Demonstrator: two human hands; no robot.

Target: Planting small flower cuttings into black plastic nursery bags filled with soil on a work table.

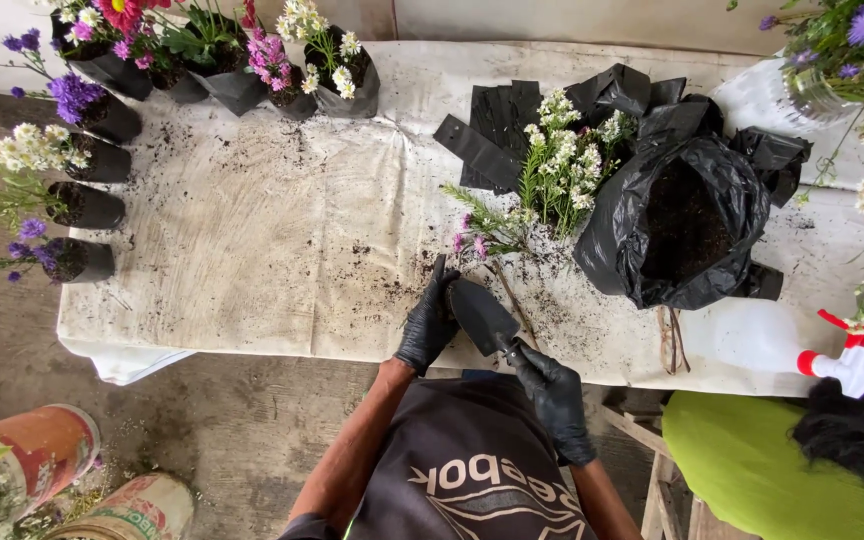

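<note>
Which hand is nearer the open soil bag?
The right hand, gripping the trowel handle, lies below-left of the soil bag. The left hand, at the trowel's blade, is farther left.

Potted flowers [92, 205] line the table [272, 230] near a spray bottle [857, 355].
</note>
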